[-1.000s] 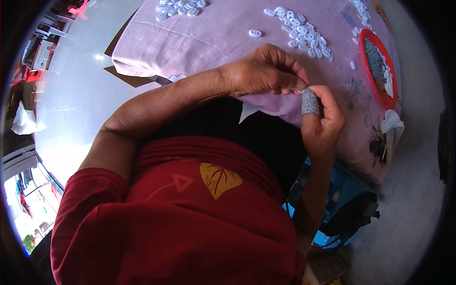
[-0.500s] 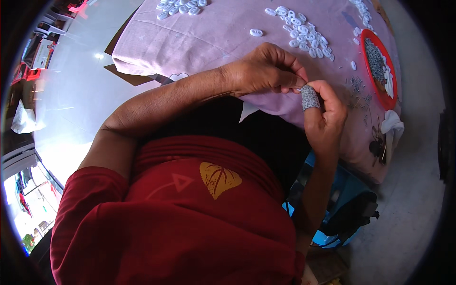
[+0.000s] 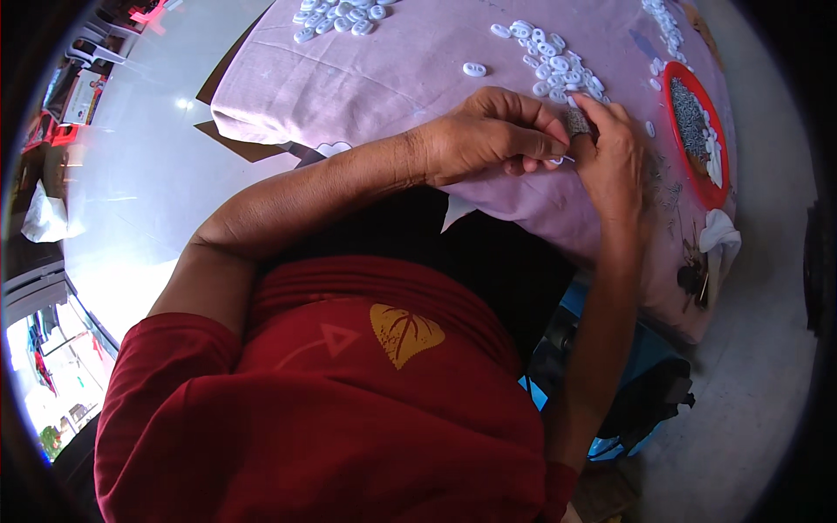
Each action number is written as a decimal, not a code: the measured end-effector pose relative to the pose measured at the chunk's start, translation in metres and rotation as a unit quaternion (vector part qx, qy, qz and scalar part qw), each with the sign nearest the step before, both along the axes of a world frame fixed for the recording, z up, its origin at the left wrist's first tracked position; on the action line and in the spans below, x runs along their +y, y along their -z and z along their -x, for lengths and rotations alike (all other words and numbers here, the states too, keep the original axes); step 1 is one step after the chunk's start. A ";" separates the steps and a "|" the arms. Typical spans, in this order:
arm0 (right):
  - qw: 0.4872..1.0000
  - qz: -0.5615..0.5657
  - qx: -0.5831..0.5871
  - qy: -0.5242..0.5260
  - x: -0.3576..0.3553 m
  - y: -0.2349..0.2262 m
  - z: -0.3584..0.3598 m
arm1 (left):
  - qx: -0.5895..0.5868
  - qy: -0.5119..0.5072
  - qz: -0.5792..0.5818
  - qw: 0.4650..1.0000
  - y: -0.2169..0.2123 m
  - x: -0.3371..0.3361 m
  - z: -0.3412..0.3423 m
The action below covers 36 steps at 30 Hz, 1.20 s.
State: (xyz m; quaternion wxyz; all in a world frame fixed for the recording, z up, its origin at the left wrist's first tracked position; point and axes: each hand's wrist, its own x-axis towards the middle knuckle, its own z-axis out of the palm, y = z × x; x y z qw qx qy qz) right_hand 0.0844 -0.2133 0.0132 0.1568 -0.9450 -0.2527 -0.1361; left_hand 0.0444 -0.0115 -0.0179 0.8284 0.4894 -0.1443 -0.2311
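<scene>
My left hand (image 3: 493, 135) sits in the upper middle of the frame, fingers curled tight and pinching a small white piece (image 3: 555, 160) at its fingertips, right where it meets my right hand (image 3: 610, 152). My right hand is just to the right of it, the two touching, its fingers closed around a small grey bundle (image 3: 576, 121) that pokes up between thumb and forefinger; I cannot tell exactly what the bundle is made of. Both hands rest over the pale pink cloth (image 3: 392, 78) that covers the worktop, which fills the upper part of the frame. Just above my hands lies a loose cluster of small white oval pieces (image 3: 554, 61), with one piece lying alone (image 3: 474, 69) a little to the left of it. A second heap of the same white pieces (image 3: 340, 13) lies at the top edge, left of centre, and a further line of them (image 3: 663, 17) runs along the top right. At the right edge of the cloth stands a red-rimmed tray (image 3: 671, 78) holding a pile of small grey parts and a few white ones. Below the tray, at the cloth's lower right edge, lies a crumpled white rag (image 3: 719, 234). My red shirt (image 3: 331, 410) fills the lower half of the frame.
</scene>
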 end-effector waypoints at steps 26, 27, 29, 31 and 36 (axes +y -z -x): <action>0.736 -0.590 0.319 0.089 -0.009 0.006 0.069 | -0.026 -0.003 0.016 1.000 0.005 -0.001 0.000; 0.730 -0.596 0.322 0.093 -0.010 0.008 0.070 | -0.032 -0.007 0.015 0.999 0.005 -0.002 0.000; 0.722 -0.602 0.326 0.098 -0.010 0.010 0.072 | -0.037 -0.011 0.014 0.999 0.006 -0.003 0.001; 0.706 -0.610 0.344 0.103 -0.009 0.011 0.074 | -0.051 -0.035 -0.013 0.998 0.006 -0.005 0.001; 0.695 -0.628 0.330 0.118 -0.008 0.012 0.075 | -0.071 -0.053 -0.049 0.995 0.005 -0.006 0.004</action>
